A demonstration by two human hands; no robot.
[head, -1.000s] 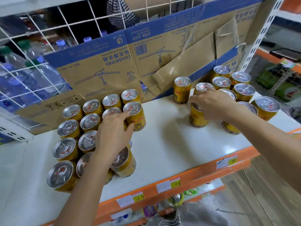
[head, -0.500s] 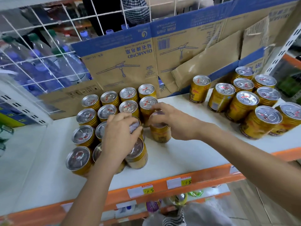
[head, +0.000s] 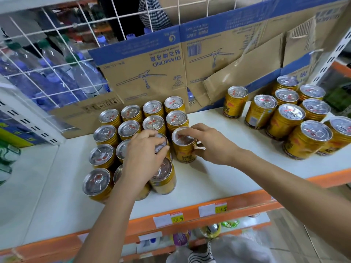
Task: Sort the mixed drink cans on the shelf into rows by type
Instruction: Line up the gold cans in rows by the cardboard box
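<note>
1. Since a second ago, the right hand (head: 212, 147) has crossed from the right-hand group of cans (head: 291, 114) to the left block (head: 129, 129), bringing a gold can (head: 185, 155) with it. Over the last half second that can has closed up against the block.
2. Much is covered. The left hand (head: 146, 158) hides most of a third-row can (head: 163, 139) and parts of two neighbours below and beside it. The right fingers cover part of the gold can's lid. Label print is too small to read, and the can at the far right edge of the frame is cut off. Bottles (head: 57, 76) behind the wire grid (head: 47, 44) at upper left are blurred.
3. Every can visible looks the same: a gold body, a silver lid and a pull tab marked in red. All of them stand upright on the white shelf (head: 228, 168).
4. The gold can stands at centre frame, at the right end of the block's third row, touching or nearly touching the can behind it. The right hand grips it, with fingers over the lid and thumb on the side wall.
5. The left hand's fingers curl over the rim of the third-row can, just left of the gold can, and the two hands are close together.
6. The right-hand group sits well apart at right, in front of a cardboard box (head: 144, 73).
</note>
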